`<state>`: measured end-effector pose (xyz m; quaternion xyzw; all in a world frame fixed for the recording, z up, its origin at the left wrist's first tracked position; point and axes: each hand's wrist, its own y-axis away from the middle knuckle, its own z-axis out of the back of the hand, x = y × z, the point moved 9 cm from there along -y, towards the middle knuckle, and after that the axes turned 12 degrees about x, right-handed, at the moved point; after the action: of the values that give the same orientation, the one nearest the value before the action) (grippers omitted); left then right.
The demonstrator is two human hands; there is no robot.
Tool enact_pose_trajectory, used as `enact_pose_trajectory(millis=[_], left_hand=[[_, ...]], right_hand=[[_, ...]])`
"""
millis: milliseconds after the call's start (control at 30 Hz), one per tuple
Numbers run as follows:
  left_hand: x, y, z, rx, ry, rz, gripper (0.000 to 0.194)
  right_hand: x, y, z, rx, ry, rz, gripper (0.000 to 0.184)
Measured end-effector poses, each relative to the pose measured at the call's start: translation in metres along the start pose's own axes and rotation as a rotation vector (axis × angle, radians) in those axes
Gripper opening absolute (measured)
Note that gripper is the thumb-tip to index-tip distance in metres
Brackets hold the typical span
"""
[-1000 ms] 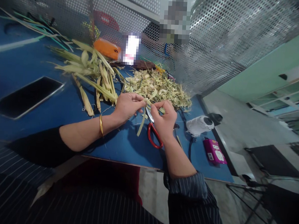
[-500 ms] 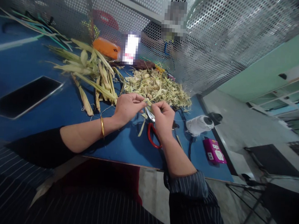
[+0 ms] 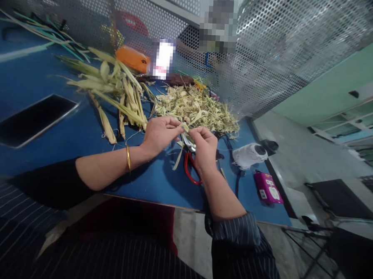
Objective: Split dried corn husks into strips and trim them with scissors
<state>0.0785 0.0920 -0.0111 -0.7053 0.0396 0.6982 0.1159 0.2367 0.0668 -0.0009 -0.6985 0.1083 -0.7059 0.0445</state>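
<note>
Between my two hands is a small pale-green strip of husk. My left hand pinches its left end between thumb and fingers. My right hand grips the other end with thumb and forefinger. Red-handled scissors lie on the blue table just under my right hand, which covers part of them. A thin loose husk strip hangs or lies left of the scissors. Beyond my hands is a heap of cut husk pieces; longer dried corn husks are spread to the left.
A dark phone or tablet lies at the left. At the right are a white thread spool and a pink tissue pack. An orange pouch sits at the back before a perforated metal screen, with a person behind it.
My hands stay almost in place, still holding the husk strip. The right hand's fingers shift very slightly; the person behind the screen moves a little.
</note>
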Motion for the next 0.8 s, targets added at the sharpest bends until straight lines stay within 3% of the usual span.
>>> enact_pose_trajectory(millis=[467, 800], left_hand=[[0.001, -0.001, 0.001, -0.015, -0.026, -0.027, 0.012], [0.001, -0.002, 0.003, -0.018, -0.071, -0.025, 0.010]], right_hand=[[0.000, 0.001, -0.004, 0.047, 0.050, -0.033, 0.014], [0.010, 0.001, -0.006, 0.091, 0.155, 0.053, 0.011]])
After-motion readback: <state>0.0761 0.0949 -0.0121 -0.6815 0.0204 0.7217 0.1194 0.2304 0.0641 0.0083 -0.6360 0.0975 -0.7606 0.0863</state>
